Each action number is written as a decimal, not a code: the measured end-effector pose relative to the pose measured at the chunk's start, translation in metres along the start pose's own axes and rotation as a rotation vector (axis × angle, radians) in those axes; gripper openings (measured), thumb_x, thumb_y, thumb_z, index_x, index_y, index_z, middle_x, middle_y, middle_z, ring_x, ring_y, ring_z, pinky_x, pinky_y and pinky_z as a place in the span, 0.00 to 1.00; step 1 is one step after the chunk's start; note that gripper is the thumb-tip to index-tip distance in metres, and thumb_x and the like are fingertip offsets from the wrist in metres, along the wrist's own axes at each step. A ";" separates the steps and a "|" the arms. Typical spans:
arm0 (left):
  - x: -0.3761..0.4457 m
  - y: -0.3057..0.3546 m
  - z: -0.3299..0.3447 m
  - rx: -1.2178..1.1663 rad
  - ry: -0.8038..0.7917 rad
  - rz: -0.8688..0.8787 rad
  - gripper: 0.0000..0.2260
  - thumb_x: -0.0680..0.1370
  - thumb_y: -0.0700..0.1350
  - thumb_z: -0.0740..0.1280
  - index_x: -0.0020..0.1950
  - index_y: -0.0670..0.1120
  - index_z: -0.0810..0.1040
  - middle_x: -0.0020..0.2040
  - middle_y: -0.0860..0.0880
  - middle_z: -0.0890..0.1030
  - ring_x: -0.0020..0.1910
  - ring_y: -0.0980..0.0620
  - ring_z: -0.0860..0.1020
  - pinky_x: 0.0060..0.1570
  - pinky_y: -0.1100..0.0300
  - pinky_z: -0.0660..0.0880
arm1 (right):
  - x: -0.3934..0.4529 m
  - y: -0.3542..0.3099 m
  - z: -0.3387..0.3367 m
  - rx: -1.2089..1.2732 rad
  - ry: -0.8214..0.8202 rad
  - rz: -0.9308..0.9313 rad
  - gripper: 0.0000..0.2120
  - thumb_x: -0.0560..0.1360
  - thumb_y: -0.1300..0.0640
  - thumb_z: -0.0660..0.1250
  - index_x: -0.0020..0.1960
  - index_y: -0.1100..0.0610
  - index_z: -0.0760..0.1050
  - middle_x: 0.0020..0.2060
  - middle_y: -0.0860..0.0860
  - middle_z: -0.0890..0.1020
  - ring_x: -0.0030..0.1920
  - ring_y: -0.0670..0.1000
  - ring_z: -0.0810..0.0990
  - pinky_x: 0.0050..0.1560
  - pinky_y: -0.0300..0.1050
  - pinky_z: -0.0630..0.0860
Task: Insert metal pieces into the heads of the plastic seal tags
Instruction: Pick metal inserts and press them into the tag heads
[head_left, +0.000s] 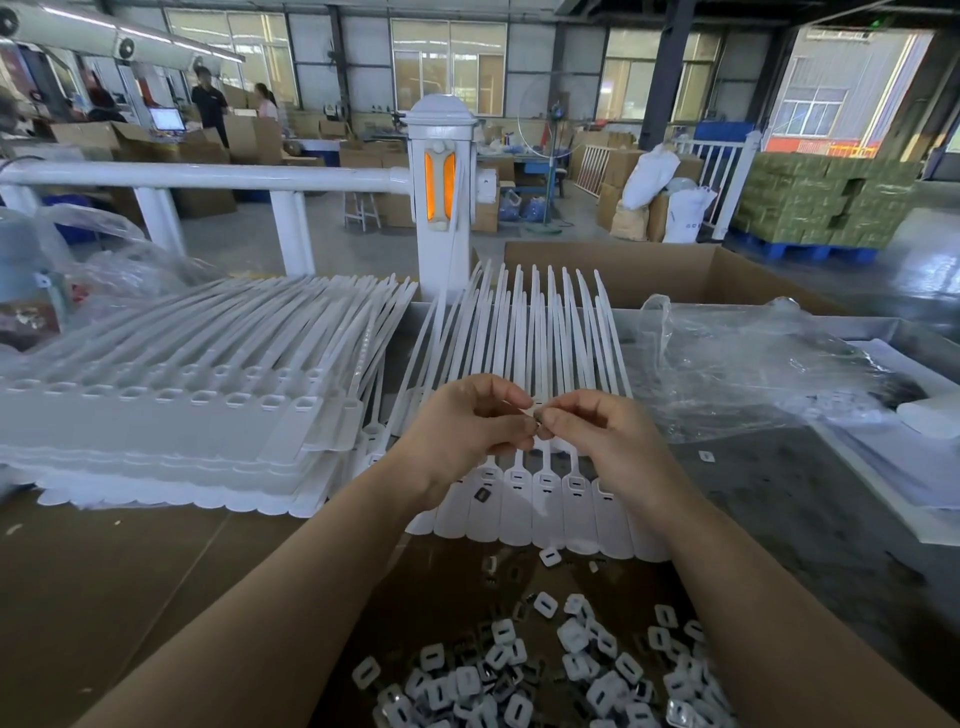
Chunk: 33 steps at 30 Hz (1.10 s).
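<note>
Single head view, forward-down, close over hands (524, 431)

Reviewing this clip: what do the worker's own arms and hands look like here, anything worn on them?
Both forearms are bare all the way to the frame's bottom edge; no sleeve shows. The left hand and right hand carry no gloves, and no rings, watch or wristband can be seen. Nails look short and unpainted, as far as the view allows. No markings are visible.
</note>
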<state>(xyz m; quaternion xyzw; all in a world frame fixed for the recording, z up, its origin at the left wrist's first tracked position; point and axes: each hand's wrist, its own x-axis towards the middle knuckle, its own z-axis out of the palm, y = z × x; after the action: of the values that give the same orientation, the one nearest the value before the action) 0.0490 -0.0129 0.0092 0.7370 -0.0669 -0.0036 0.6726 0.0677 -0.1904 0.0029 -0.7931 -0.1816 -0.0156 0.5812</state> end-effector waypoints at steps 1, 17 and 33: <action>0.000 0.000 0.001 -0.025 0.003 0.002 0.09 0.76 0.32 0.70 0.54 0.38 0.77 0.41 0.43 0.84 0.39 0.49 0.81 0.44 0.57 0.80 | 0.000 0.000 0.000 0.003 0.003 0.006 0.05 0.78 0.56 0.68 0.49 0.51 0.83 0.40 0.45 0.85 0.41 0.39 0.82 0.37 0.26 0.73; 0.000 0.004 0.009 0.163 0.017 0.011 0.04 0.76 0.41 0.72 0.47 0.42 0.82 0.40 0.44 0.85 0.39 0.51 0.83 0.45 0.57 0.79 | 0.003 0.001 -0.001 -0.048 0.017 0.040 0.04 0.77 0.61 0.67 0.46 0.56 0.80 0.36 0.52 0.80 0.27 0.37 0.73 0.27 0.29 0.68; -0.001 0.000 0.027 0.262 -0.008 -0.075 0.04 0.74 0.45 0.75 0.42 0.48 0.82 0.34 0.51 0.83 0.29 0.61 0.77 0.30 0.69 0.73 | 0.012 0.013 0.003 -0.036 0.377 0.127 0.05 0.78 0.60 0.66 0.49 0.50 0.78 0.44 0.47 0.81 0.40 0.46 0.78 0.38 0.40 0.73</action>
<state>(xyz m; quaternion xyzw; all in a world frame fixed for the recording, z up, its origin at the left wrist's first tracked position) 0.0456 -0.0398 0.0062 0.8205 -0.0421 -0.0229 0.5696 0.0827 -0.1879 -0.0066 -0.7964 -0.0186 -0.1304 0.5903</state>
